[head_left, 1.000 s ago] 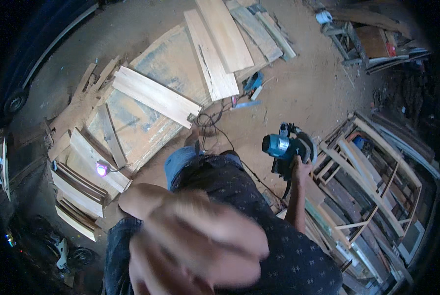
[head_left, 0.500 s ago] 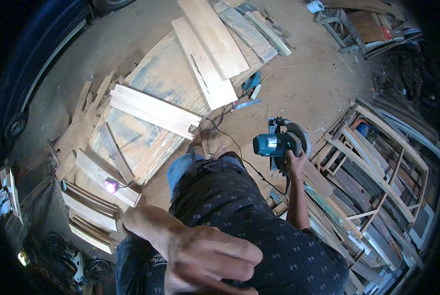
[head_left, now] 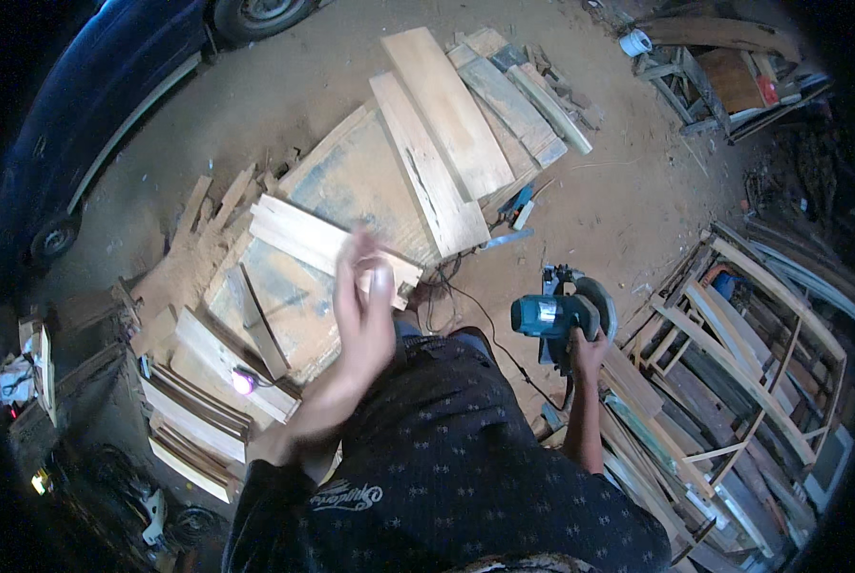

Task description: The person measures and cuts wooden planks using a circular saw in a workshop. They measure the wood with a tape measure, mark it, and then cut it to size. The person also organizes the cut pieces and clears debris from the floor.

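Observation:
My right hand (head_left: 590, 353) is wrapped round the handle of a teal circular saw (head_left: 545, 315), held out to my right above the floor. A black cord (head_left: 511, 359) runs from near the saw toward the workbench. My left hand (head_left: 365, 320) is raised in front of me, its fingers blurred but stretched out and apart, with nothing seen in them. Below and beyond it lies a pale board (head_left: 298, 234) across the dusty worktop (head_left: 351, 172); the hand hides part of this board, and I cannot tell whether they touch.
Two wide planks (head_left: 451, 115) rest at the worktop's far end. A small lit pink lamp (head_left: 243, 382) sits near a board at the left. Stacked boards (head_left: 193, 420) stand left of me. A wooden frame (head_left: 761, 353) lies over timber at the right. A vehicle (head_left: 112, 105) stands far left.
My left hand has moved up and away from my chest, out over the near side of the worktop. The view has shifted slightly; my right hand still holds the circular saw.

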